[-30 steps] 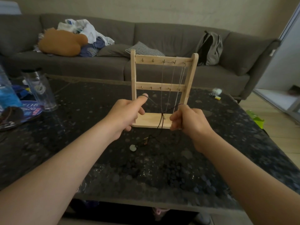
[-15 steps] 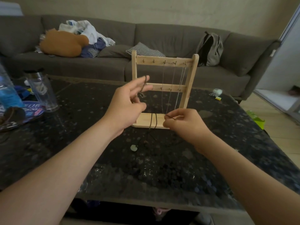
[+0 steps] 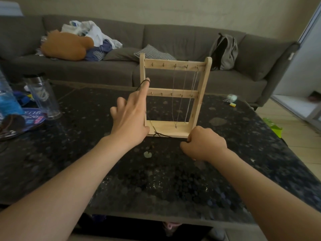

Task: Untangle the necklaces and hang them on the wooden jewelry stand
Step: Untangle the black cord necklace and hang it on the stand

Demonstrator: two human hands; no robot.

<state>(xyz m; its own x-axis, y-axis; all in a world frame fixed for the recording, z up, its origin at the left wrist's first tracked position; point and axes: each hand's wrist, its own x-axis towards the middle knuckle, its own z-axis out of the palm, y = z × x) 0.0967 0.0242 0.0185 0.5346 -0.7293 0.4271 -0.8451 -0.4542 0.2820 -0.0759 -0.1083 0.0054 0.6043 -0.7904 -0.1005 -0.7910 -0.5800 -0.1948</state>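
A wooden jewelry stand with two hook rails stands upright on the dark table. Thin silver chains hang from its top rail on the right side. A black cord necklace runs from the tip of my left forefinger down past the stand's base to my right hand. Its pale round pendant lies on the table between my hands. My left hand is raised with fingers spread, the cord looped over the outstretched forefinger. My right hand pinches the cord low at the stand's front right corner.
A clear tumbler, a blue bottle and a printed plate sit at the table's left. Small items lie at the far right. A grey sofa with clothes, a cushion and a backpack is behind.
My left hand has risen and opened, lifting the cord loop on its forefinger up beside the stand's left post. My right hand has moved right and down, pulling the cord taut.
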